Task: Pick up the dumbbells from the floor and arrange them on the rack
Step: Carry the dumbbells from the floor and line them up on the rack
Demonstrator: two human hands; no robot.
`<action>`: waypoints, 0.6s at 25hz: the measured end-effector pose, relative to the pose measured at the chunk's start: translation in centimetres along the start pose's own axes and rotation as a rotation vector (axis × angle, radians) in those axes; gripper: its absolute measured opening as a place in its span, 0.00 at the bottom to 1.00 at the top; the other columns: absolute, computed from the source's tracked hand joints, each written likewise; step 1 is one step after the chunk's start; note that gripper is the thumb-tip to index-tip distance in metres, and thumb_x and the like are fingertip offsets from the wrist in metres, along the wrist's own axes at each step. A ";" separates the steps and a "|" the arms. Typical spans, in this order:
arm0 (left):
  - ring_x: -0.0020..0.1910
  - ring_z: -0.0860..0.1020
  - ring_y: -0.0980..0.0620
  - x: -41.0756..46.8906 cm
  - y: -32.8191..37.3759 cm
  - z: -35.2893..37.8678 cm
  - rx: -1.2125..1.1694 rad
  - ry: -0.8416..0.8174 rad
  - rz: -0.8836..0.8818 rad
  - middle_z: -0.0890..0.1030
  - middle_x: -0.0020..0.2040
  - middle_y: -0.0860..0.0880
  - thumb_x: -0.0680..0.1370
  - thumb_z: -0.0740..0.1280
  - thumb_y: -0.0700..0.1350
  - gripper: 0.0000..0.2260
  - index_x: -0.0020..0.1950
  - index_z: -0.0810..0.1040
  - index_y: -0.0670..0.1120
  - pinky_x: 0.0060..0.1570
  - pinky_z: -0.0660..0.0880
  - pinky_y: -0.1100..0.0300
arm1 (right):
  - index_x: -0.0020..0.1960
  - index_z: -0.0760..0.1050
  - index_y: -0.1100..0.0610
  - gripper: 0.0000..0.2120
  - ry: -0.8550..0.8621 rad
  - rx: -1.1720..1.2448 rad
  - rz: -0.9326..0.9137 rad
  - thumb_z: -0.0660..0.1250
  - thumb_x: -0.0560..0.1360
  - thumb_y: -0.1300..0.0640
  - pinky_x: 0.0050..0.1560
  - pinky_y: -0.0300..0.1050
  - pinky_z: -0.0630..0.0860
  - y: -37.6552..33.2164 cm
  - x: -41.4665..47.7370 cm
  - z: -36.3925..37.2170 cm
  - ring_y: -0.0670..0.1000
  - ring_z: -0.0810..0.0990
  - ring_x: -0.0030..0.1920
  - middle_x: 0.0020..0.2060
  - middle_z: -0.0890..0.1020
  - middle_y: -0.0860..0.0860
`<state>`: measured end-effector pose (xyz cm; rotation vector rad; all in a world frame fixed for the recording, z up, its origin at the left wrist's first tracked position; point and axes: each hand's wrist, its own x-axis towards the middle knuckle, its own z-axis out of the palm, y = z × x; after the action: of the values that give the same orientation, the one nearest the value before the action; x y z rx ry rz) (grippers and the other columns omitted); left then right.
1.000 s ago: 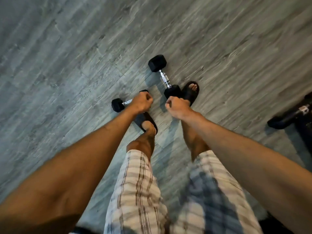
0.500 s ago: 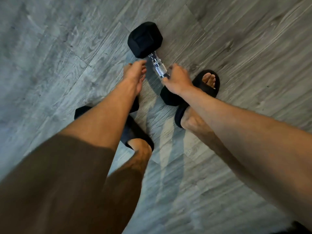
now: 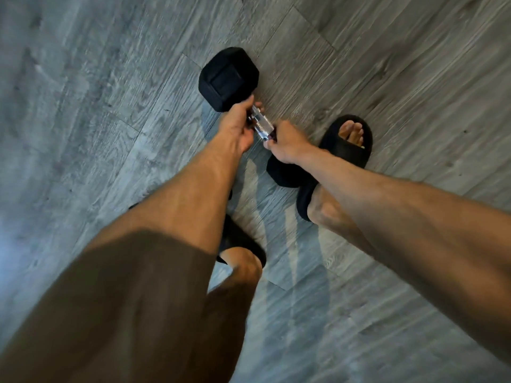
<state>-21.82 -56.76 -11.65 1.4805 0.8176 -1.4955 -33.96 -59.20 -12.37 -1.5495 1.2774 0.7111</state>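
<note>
Dumbbell [image 3: 228,78] inside left grip [image 3: 236,125], right grip [image 3: 287,145]

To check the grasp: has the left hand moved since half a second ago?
Yes. Against the dumbbell lying by the right sandal, the left hand has shifted right, from beside the chrome handle onto it, and grips it.

Dim, cool light lay on the floor [image 3: 414,78]; soft shadows ran toward the camera; lower edges were blurred and stretched.
</note>
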 end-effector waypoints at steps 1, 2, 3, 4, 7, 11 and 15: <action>0.38 0.76 0.51 -0.5 0.0 -0.1 -0.003 0.005 0.003 0.77 0.39 0.45 0.80 0.66 0.39 0.03 0.51 0.75 0.39 0.44 0.76 0.59 | 0.58 0.73 0.55 0.11 0.000 0.003 -0.005 0.67 0.77 0.55 0.63 0.53 0.72 -0.1 -0.6 -0.1 0.56 0.77 0.54 0.48 0.77 0.52; 0.39 0.76 0.51 -1.1 -0.2 -0.3 -0.008 -0.003 0.000 0.77 0.39 0.45 0.80 0.66 0.39 0.03 0.52 0.75 0.39 0.44 0.76 0.59 | 0.57 0.73 0.55 0.10 -0.002 -0.014 -0.017 0.67 0.77 0.55 0.65 0.54 0.69 -0.1 -1.4 -0.2 0.55 0.77 0.55 0.48 0.78 0.52; 0.39 0.77 0.51 -1.9 -0.4 -0.4 -0.013 -0.016 -0.004 0.77 0.39 0.45 0.80 0.66 0.38 0.03 0.51 0.75 0.39 0.44 0.76 0.59 | 0.57 0.73 0.55 0.10 -0.005 -0.041 -0.035 0.66 0.78 0.54 0.66 0.54 0.67 -0.1 -2.3 -0.3 0.56 0.77 0.55 0.49 0.80 0.53; 0.39 0.77 0.51 -3.2 -0.6 -0.5 -0.013 -0.033 -0.009 0.77 0.39 0.45 0.80 0.66 0.38 0.02 0.49 0.76 0.40 0.45 0.76 0.58 | 0.57 0.73 0.56 0.10 -0.004 -0.062 -0.047 0.66 0.78 0.54 0.66 0.55 0.65 -0.2 -3.7 -0.5 0.58 0.77 0.56 0.49 0.81 0.54; 0.39 0.77 0.51 -9.0 -0.9 -0.6 0.024 -0.028 0.010 0.77 0.39 0.44 0.80 0.65 0.38 0.04 0.45 0.75 0.41 0.45 0.75 0.59 | 0.56 0.73 0.56 0.10 0.017 -0.041 -0.049 0.65 0.78 0.52 0.64 0.56 0.65 -1.2 -9.4 -1.7 0.60 0.77 0.57 0.51 0.81 0.56; 0.40 0.77 0.51 -19.2 -0.3 -0.9 0.133 -0.036 0.005 0.78 0.39 0.44 0.80 0.65 0.38 0.05 0.44 0.76 0.41 0.45 0.74 0.59 | 0.57 0.71 0.57 0.10 0.020 0.008 -0.010 0.63 0.78 0.52 0.61 0.55 0.66 -4.2 -19.9 -3.6 0.61 0.78 0.57 0.51 0.81 0.56; 0.39 0.77 0.51 -31.7 0.8 -1.6 0.322 -0.080 -0.008 0.78 0.40 0.45 0.80 0.66 0.40 0.05 0.44 0.77 0.41 0.46 0.74 0.57 | 0.56 0.70 0.57 0.11 0.060 0.084 0.047 0.62 0.77 0.52 0.57 0.54 0.68 -8.8 -33.5 -6.2 0.62 0.77 0.58 0.53 0.81 0.58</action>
<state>-22.55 -51.72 19.72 1.6373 0.5530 -1.7416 -35.83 -52.19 22.08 -1.4864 1.3749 0.6375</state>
